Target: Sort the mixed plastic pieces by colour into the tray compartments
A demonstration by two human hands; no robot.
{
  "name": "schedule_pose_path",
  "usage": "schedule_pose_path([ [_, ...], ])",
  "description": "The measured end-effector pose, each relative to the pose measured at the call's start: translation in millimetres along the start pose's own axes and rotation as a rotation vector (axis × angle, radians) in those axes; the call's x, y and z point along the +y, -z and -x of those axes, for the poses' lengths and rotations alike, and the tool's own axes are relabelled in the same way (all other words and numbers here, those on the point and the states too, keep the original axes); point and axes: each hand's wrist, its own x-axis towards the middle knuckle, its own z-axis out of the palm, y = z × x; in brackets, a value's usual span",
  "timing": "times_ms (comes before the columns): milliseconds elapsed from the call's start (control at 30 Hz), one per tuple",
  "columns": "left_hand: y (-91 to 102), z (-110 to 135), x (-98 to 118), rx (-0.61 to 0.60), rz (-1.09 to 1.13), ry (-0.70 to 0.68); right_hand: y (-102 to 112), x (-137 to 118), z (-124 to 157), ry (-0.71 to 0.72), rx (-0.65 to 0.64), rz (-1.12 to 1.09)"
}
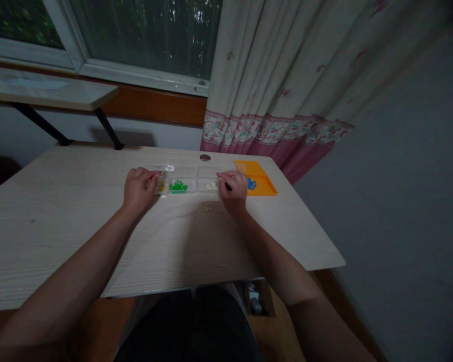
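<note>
A clear plastic compartment box [183,180] lies across the far part of the table. Green beads [178,187] fill one compartment, pale beads [212,186] lie in the right one, and yellowish pieces [161,187] are in the left one. My left hand [139,188] is closed at the box's left end, thumb and forefinger pinching its edge. At the right end, my right hand [234,190] is closed in a pinch over the pale beads; what sits between its fingertips is too small to make out. Several loose pale beads [208,206] lie on the table in front.
Partly behind my right hand is an orange tray [266,187] with blue beads [251,184]. A round dark disc [205,158] lies near the back of the wooden table [166,246]. A raised shelf [79,95] on black legs stands back left; a curtain [264,100] hangs behind.
</note>
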Motion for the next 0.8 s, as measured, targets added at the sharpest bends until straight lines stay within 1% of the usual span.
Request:
schedule_pose_path([
  [133,1.4,-0.9,0.2,0.018,0.004,0.023,-0.8,3.6,0.2,0.028,0.048,0.001],
  [233,3.9,-1.0,5.0,0.012,0.025,0.015,-2.0,6.4,-0.7,0.041,0.069,0.000],
  [300,5.2,-0.2,10.6,0.012,0.038,-0.001,-1.0,7.8,-3.5,0.060,0.037,-0.020],
  [333,5.4,0.5,14.0,0.004,0.046,-0.015,0.5,8.3,-5.4,0.084,-0.021,-0.031],
  [367,5.3,1.4,17.6,-0.005,0.058,-0.031,2.6,8.6,-7.3,0.116,-0.109,-0.041],
  [467,2.4,5.2,29.3,-0.052,0.117,-0.094,12.1,8.0,-10.0,0.241,-0.447,-0.067],
  [500,1.0,6.8,33.2,-0.076,0.138,-0.118,15.6,7.5,-9.4,0.269,-0.530,-0.078],
  [567,-2.1,10.2,40.5,-0.126,0.177,-0.169,21.8,5.9,-6.0,0.290,-0.627,-0.105],
  [700,-6.2,16.4,51.0,-0.223,0.216,-0.262,27.7,1.1,2.3,0.274,-0.768,-0.136],
  [800,-6.7,18.5,54.7,-0.254,0.222,-0.298,26.5,-3.1,5.3,0.266,-0.836,-0.106],
])
